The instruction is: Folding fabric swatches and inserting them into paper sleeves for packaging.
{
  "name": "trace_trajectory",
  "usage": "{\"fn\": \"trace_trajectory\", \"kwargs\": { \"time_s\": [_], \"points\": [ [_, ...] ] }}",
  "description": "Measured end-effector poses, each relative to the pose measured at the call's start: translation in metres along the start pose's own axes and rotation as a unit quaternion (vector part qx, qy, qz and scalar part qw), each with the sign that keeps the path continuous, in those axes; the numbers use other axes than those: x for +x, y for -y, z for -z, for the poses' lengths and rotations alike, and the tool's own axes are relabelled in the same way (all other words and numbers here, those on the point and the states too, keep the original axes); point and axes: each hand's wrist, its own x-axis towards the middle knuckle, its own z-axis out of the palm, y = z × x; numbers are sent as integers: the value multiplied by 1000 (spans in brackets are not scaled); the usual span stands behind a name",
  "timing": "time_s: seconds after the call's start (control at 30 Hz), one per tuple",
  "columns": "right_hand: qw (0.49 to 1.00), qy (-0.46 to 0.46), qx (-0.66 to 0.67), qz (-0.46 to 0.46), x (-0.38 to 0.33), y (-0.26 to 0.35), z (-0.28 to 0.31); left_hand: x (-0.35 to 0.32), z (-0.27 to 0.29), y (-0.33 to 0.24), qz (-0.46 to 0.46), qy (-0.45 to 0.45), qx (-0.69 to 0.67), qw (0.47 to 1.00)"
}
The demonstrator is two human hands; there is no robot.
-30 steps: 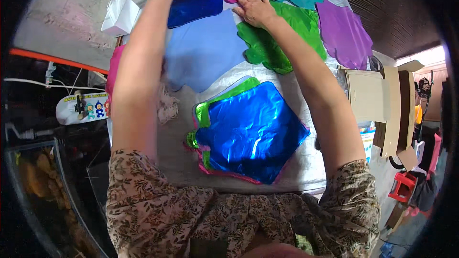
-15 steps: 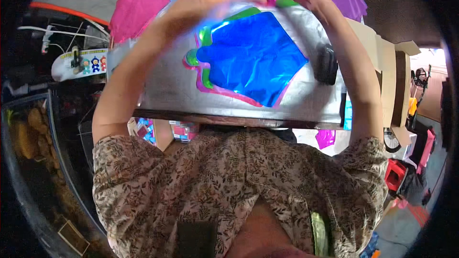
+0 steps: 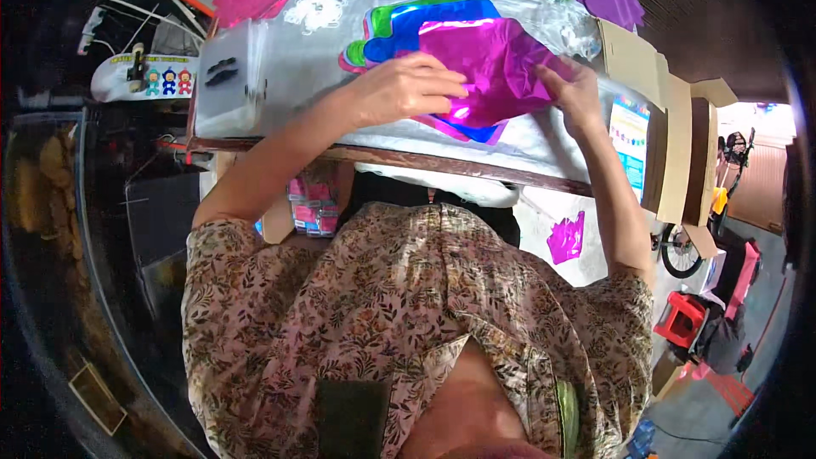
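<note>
We see the magenta foil [image 3: 493,64] over the blue foil [image 3: 404,27] on the table [image 3: 297,68], its long axis running left to right, right end dipping slightly nearer. The right hand [image 3: 578,93] pinches that end; the left hand [image 3: 404,89] points rightward, fingers extended, its grip unclear to us. Just 0.5 seconds earlier, we saw magenta at the view's top edge.

Foil stack [image 3: 459,10] sits centrally on the table [image 3: 293,93]. A foil sheet [image 3: 489,68] overlies the stack, between left hand [image 3: 414,87] and right hand [image 3: 574,92]. String tangle [image 3: 316,8] on the table, left of and behind the stack. Skateboard [image 3: 170,82] left of the table; cardboard box [image 3: 676,132] to its right. Loose foil piece [image 3: 567,238] below the table's near edge, right of centre.
</note>
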Motion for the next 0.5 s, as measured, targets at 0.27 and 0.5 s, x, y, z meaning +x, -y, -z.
{"fn": "trace_trajectory", "kwargs": {
  "time_s": [0.27,0.5],
  "points": [
    [923,-132,-223,284,1,28,-30,-36,0,15,137,-13,50,989],
    [814,43,-473,334,-18,19,-63,-22,26,4,155,28,10,987]
  ]
}}
